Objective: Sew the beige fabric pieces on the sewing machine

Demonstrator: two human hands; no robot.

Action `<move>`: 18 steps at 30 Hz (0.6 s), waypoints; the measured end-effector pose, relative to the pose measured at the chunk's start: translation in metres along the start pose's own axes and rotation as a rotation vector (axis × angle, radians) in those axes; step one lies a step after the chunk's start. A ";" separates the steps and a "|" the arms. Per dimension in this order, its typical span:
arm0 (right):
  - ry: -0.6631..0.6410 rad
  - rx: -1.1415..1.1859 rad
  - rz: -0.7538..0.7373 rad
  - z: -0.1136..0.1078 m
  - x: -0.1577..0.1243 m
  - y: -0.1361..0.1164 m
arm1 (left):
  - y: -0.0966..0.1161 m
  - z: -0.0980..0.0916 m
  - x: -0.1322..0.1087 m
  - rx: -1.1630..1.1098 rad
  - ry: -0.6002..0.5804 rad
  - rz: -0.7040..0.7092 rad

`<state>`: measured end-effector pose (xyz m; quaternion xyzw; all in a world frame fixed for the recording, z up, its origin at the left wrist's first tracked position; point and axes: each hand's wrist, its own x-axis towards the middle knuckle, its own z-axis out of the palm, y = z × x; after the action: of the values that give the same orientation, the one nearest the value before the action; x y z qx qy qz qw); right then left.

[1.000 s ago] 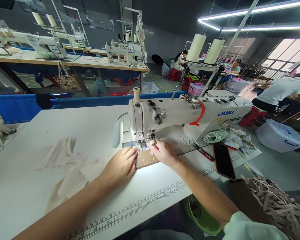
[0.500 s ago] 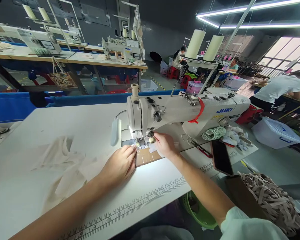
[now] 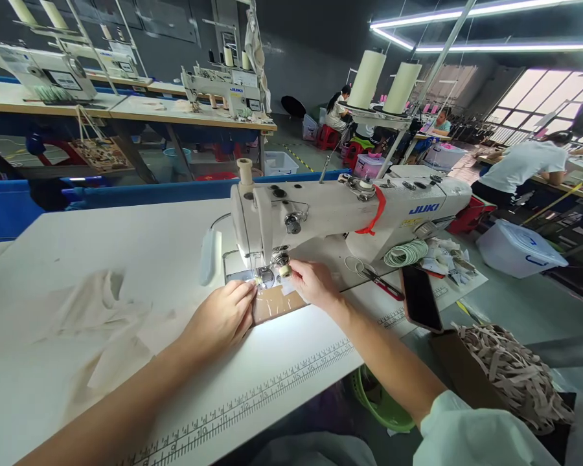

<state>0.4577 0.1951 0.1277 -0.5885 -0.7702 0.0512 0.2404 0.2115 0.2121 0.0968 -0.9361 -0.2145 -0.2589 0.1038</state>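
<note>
A white sewing machine [image 3: 306, 213] stands on the table, its presser foot and needle area [image 3: 265, 277] low at the left end of the head. My left hand [image 3: 228, 310] lies beside the foot, fingers pressed together and fingertips close to the needle; what lies under them is hidden. On the other side, my right hand [image 3: 315, 285] is closed in a pinch next to a small beige knob [image 3: 285, 271]. A bit of white cloth [image 3: 287, 286] shows below its fingertips, but the grip itself is hidden. Between both hands lies a shiny brown plate [image 3: 276, 307].
Pale cloth pieces [image 3: 92, 304] lie on the left of the table [image 3: 175, 233]. Right of the machine are scissors [image 3: 381, 283], a phone [image 3: 421, 298] and a coil of green cord [image 3: 405, 253]. Below stand a green basket [image 3: 386, 411] and a box of fabric strips [image 3: 515, 369].
The whole view has shifted, so the machine and table appear slightly further left. Both hands keep about the same places at the presser foot.
</note>
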 end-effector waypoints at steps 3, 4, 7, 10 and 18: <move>0.014 0.004 -0.004 0.004 -0.002 -0.001 | -0.001 -0.001 0.002 0.026 -0.004 0.001; 0.023 0.003 -0.001 0.006 -0.001 -0.002 | -0.001 -0.001 0.002 0.045 -0.006 0.004; 0.056 -0.017 0.022 0.012 0.003 -0.003 | -0.001 -0.003 0.004 0.089 -0.001 0.016; 0.086 -0.050 0.080 0.016 0.008 -0.004 | -0.003 -0.003 0.004 0.105 0.004 0.019; 0.044 0.027 0.095 0.004 0.001 -0.001 | -0.005 0.003 0.000 0.097 -0.034 -0.011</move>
<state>0.4546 0.1969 0.1247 -0.6221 -0.7352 0.0600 0.2624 0.2108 0.2179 0.0944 -0.9330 -0.2337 -0.2328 0.1437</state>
